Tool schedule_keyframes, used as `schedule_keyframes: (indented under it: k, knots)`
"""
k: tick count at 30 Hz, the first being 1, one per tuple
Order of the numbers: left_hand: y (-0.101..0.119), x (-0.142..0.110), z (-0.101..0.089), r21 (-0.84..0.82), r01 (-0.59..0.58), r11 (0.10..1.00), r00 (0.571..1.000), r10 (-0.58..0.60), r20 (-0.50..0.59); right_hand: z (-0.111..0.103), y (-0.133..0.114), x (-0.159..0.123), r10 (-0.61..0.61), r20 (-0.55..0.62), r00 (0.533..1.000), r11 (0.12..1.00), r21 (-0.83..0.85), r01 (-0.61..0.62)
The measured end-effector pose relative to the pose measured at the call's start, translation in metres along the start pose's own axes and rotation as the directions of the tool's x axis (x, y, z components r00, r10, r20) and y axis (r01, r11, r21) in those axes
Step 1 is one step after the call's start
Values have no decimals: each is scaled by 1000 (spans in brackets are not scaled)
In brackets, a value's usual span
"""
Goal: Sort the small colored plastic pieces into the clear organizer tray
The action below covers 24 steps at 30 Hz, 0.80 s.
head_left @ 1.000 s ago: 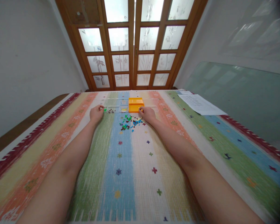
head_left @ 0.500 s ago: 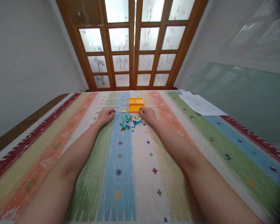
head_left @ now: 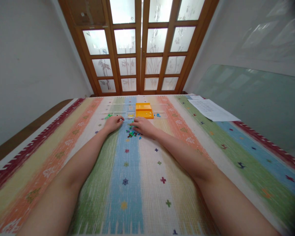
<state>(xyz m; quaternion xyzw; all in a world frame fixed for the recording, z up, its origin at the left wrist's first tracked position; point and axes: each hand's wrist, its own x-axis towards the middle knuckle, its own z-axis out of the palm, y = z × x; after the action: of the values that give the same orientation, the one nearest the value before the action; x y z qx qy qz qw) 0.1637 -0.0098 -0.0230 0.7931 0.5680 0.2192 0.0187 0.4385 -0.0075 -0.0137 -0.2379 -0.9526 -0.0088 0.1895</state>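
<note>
A small pile of tiny coloured pieces (head_left: 131,133) lies on the striped cloth (head_left: 142,183), far out in front of me. My right hand (head_left: 143,126) rests over the pile's right half, fingers curled down onto the pieces and pointing left. My left hand (head_left: 113,123) lies just left of the pile, fingers curled inward toward it. What either hand pinches is too small to make out. Behind the hands stands an orange tray (head_left: 144,110), flanked by a clear compartment tray (head_left: 112,115) holding a few green, yellow and blue pieces.
A printed paper sheet (head_left: 211,110) lies at the table's far right. A glass pane (head_left: 255,98) leans against the right wall. Wooden glazed doors (head_left: 140,49) stand behind the table. A brown table edge (head_left: 27,129) shows on the left.
My left hand came back from the clear tray at the left to the pile's left edge. My right hand moved left from beside the orange tray onto the pile.
</note>
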Motion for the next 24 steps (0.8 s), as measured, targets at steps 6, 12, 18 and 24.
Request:
schedule_keyframes:
  k: [6, 12, 18, 24]
  knots:
    - [0, 0, 1, -2, -6, 1000, 1000, 6, -5, 3, 0, -2, -106, 54, 993, 994, -8, 107]
    - [0, -1, 1, -1, 5, 1000, 1000, -5, 10, 1, 2, -3, -121, 22, 992, 992, 38, 120]
    - [1, -1, 1, 13, 0, 1000, 1000, 0, 3, 2, 5, -3, -85, 24, 996, 992, 99, 83]
    - [7, -2, -1, 45, 4, 999, 999, -5, 32, 6, 13, -8, -13, -36, 999, 982, 189, 20]
